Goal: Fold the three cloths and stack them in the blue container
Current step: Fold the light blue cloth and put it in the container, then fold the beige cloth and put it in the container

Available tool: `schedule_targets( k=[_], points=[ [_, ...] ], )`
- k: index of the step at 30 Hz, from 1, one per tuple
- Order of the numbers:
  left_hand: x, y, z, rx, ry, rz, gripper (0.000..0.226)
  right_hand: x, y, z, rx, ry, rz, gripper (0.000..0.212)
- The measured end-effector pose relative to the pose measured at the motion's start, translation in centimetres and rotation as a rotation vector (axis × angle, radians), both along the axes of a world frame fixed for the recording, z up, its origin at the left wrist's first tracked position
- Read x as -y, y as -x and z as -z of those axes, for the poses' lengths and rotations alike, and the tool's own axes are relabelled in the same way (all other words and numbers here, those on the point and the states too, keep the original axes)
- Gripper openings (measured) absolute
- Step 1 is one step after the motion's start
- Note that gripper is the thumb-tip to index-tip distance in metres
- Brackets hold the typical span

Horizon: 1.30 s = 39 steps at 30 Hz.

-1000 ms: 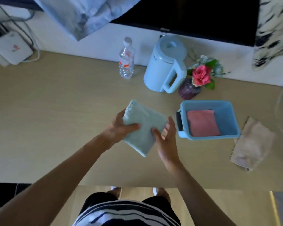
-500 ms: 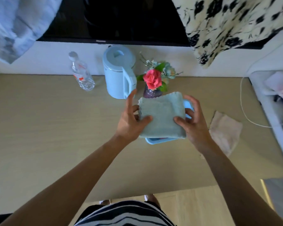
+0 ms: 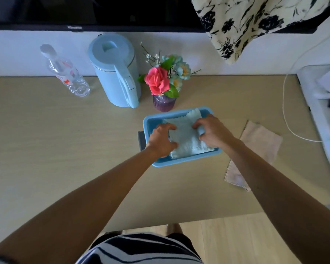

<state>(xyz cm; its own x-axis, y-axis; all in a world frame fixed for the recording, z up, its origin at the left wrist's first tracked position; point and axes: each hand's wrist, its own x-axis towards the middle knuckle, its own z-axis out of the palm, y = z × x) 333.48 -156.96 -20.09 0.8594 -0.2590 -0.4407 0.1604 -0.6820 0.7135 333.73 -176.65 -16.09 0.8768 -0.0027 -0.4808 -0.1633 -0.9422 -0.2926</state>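
Note:
The folded light green cloth (image 3: 187,136) lies inside the blue container (image 3: 148,121) on the wooden table. My left hand (image 3: 161,141) grips the cloth's left edge and my right hand (image 3: 212,131) grips its right edge, both pressing it down into the container. The pink cloth seen earlier in the container is hidden under the green one. A beige cloth (image 3: 259,143) lies unfolded on the table to the right of the container, partly covered by my right forearm.
Behind the container stand a purple vase with flowers (image 3: 164,86), a light blue kettle (image 3: 116,71) and a plastic water bottle (image 3: 67,73). A white cable (image 3: 286,115) loops at the right. The table's front edge (image 3: 198,220) is near my body.
Both hands carried the folded green cloth from the table's middle rightward over the container and lowered it in. The view shifted right.

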Motion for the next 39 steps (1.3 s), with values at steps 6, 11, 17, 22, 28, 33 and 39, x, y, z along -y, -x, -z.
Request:
schedule_targets(
  k=[6, 11, 17, 22, 28, 33, 39],
  points=[
    [2.8, -0.2, 1.4, -0.041, -0.133, 0.040, 0.069, -0.7, -0.5, 2.5, -0.025, 0.218, -0.076, 0.044],
    [3.9, -0.3, 2.4, -0.074, -0.225, 0.091, 0.067, -1.7, -0.4, 3.3, 0.009, 0.328, -0.153, 0.045],
    [4.3, -0.1, 1.3, 0.030, -0.461, 0.147, 0.063, -2.5, -0.1, 2.1, 0.204, 0.468, -0.302, 0.041],
    [5.3, -0.3, 2.1, 0.169, -0.559, 0.375, 0.076, -1.7, -1.1, 3.0, 0.133, 0.544, -0.489, 0.041],
    [5.6, -1.0, 3.7, 0.207, -0.699, 0.469, 0.087, -1.3, -1.7, 5.7, 0.020, 0.601, -0.543, 0.048],
    [5.1, -0.6, 1.4, 0.146, -0.683, 0.403, 0.083, -1.1, -1.6, 3.9, 0.040, 0.473, -0.467, 0.045],
    [5.6, 1.5, -4.7, 0.332, -0.261, 0.108, 0.051, 2.2, 2.8, -2.8, 0.568, -0.028, -0.023, 0.045]
  ],
)
